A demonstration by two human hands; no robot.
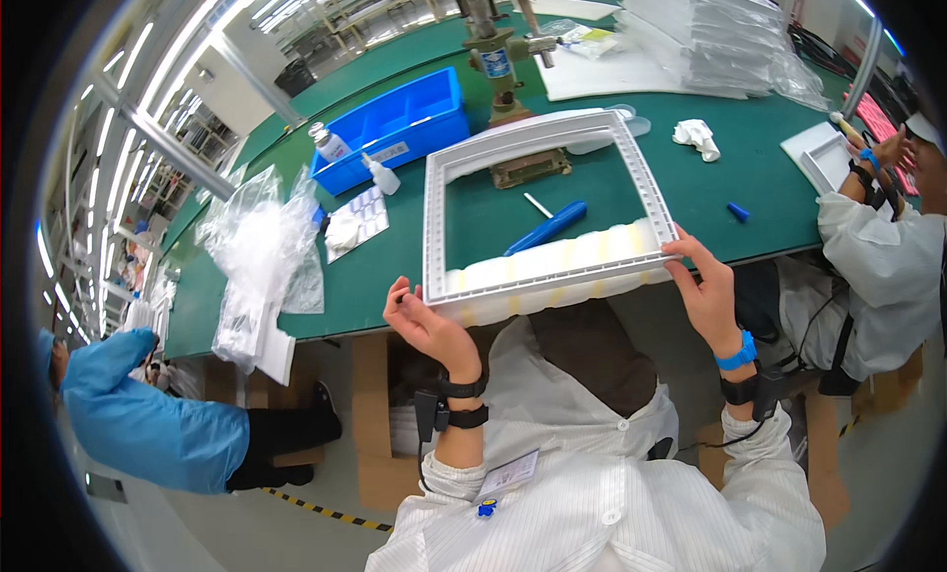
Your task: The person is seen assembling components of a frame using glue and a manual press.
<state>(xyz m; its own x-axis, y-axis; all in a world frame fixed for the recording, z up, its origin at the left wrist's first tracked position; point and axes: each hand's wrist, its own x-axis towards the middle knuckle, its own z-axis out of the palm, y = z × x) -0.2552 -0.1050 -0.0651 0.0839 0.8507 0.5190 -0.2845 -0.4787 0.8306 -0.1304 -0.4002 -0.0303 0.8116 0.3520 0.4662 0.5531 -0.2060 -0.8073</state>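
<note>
A white rectangular plastic frame (645,178) is held tilted over the near edge of the green bench. My left hand (441,337) is closed at its near left corner, with the thumb side partly hidden. At the near right corner, my right hand (708,294) pinches the frame between thumb and fingers. Beneath the near bar lies a padded white and yellowish foam strip (562,260). Through the opening I see a blue-handled tool (548,229) beside a thin white stick (538,206); whether they are joined I cannot tell.
A metal bench press (493,54) stands behind the frame. Left of it are a blue divided bin (395,153), a small dropper bottle (383,177) and clear plastic bags (261,247). White foam sheets (710,39) are stacked at the back right. One person (883,247) works at right, another (158,414) at left.
</note>
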